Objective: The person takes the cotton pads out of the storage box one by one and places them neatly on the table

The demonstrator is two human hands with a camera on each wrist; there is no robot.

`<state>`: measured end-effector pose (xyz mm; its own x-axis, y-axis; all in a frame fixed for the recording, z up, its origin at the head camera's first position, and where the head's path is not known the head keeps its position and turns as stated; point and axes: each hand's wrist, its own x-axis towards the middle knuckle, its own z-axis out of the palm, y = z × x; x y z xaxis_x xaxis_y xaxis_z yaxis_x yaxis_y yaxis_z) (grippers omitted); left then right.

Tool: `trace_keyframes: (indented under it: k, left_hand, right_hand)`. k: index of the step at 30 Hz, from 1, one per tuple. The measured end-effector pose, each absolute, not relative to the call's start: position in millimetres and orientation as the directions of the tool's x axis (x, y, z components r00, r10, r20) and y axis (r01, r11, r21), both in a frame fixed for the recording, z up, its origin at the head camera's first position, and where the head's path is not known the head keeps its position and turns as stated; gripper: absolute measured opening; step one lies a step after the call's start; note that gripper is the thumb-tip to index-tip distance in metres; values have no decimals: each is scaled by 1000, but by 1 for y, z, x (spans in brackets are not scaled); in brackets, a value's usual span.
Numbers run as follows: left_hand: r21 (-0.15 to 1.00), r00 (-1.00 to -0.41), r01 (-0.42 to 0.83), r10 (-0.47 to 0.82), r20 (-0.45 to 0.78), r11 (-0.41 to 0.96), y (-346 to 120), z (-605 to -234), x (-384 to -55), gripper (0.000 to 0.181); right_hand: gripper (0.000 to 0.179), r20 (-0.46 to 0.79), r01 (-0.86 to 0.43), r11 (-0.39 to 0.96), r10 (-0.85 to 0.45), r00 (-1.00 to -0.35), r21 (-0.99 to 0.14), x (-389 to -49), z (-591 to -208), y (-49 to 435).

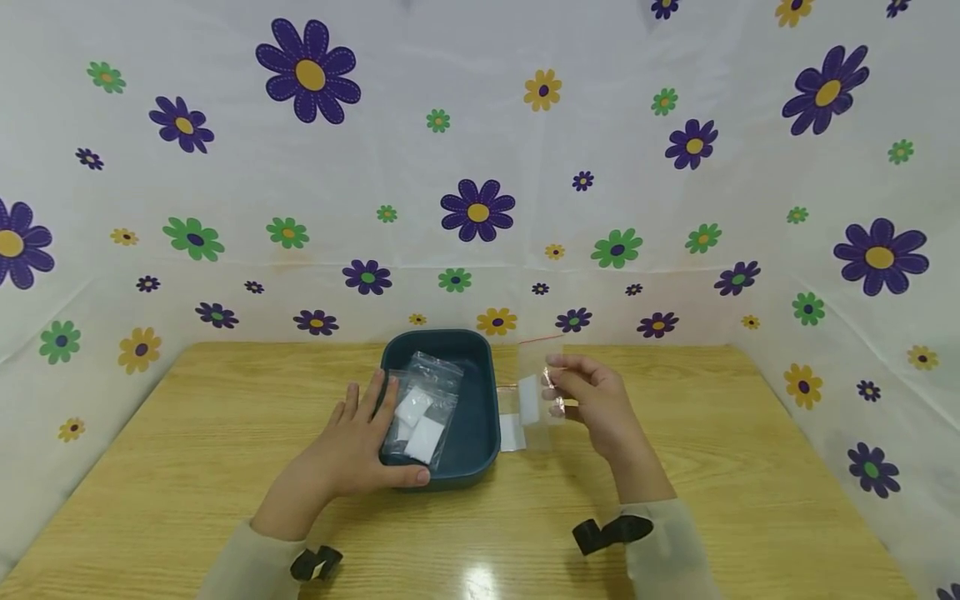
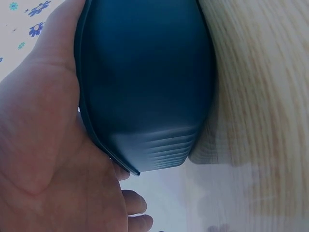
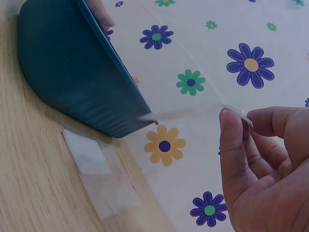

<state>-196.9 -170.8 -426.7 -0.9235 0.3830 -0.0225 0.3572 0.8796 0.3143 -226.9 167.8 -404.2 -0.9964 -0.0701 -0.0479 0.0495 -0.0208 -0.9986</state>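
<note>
My right hand (image 1: pixel 600 404) pinches the side of a clear zip bag (image 1: pixel 534 358) that has a red seal line and a white square inside. In the right wrist view that bag (image 3: pixel 188 113) appears edge-on, raised off the table. Beneath it, another bag with a white piece (image 3: pixel 87 151) lies flat on the wood beside the dark teal bin (image 1: pixel 475 400). Inside the bin, several clear bags with white squares (image 1: pixel 426 437) lie at the left. With fingers spread and straight, my left hand (image 1: pixel 356 450) rests on the bin's left rim; its palm (image 2: pixel 53 130) touches the wall.
The bin stands on a light wooden table (image 1: pixel 247 417). A white cloth with printed flowers (image 1: pixel 480 125) hangs behind the table and along both sides. Dark straps (image 1: pixel 611 533) circle my wrists over pale sleeves.
</note>
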Motion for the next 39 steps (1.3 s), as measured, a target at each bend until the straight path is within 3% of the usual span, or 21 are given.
trace_keyframes:
  k: [39]
  left_hand:
    - [324, -924, 352, 380, -26, 878, -170, -427, -197, 133]
  right_hand:
    - [33, -189, 191, 17, 86, -978, -982, -243, -430, 208]
